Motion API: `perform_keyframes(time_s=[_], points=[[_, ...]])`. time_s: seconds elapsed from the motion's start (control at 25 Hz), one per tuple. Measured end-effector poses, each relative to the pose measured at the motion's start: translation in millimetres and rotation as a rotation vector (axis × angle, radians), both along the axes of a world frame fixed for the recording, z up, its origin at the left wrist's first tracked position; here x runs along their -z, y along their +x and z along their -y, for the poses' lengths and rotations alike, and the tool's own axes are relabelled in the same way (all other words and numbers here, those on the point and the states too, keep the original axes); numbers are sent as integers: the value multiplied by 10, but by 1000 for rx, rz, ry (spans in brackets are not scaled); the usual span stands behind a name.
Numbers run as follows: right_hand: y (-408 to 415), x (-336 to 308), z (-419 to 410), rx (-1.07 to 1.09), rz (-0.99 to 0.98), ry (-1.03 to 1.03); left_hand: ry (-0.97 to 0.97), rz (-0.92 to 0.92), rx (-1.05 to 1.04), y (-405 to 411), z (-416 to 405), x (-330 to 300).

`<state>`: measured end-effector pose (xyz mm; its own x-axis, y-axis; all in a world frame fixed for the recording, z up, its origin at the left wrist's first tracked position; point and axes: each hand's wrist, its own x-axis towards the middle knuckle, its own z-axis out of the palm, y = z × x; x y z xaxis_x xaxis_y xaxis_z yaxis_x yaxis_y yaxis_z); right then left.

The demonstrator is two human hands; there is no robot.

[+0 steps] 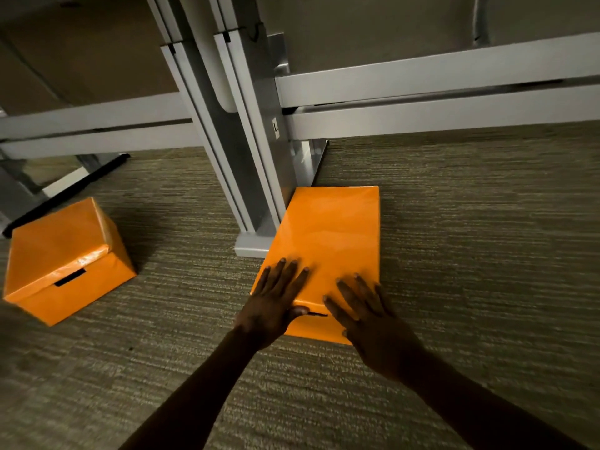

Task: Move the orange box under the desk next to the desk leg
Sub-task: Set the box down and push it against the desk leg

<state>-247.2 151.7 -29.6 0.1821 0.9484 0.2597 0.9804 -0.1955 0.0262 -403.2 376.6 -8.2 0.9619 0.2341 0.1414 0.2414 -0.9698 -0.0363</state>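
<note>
An orange box (pixel 331 235) lies on the carpet under the desk, its left side against the grey desk leg (pixel 250 177) and the leg's foot (pixel 251 246). Both my hands rest flat on the near end of its lid. My left hand (pixel 276 303) has spread fingers on the lid and its thumb at the dark handle slot on the front face. My right hand (pixel 367 315) lies beside it, fingers apart on the lid's near right corner. Neither hand grips the box.
A second orange box (pixel 65 261) with a handle slot sits on the carpet at the left. Grey crossbars (pixel 438 92) run under the desk on both sides of the leg. Carpet (pixel 487 238) stretches to the right of the box.
</note>
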Motion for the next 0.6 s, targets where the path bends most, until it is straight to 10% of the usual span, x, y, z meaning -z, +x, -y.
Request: perform_keyframes(time_s=[0.6], points=[[262,-336,-62,8,-110,-244,-14,-30,3,258,-159,-34]])
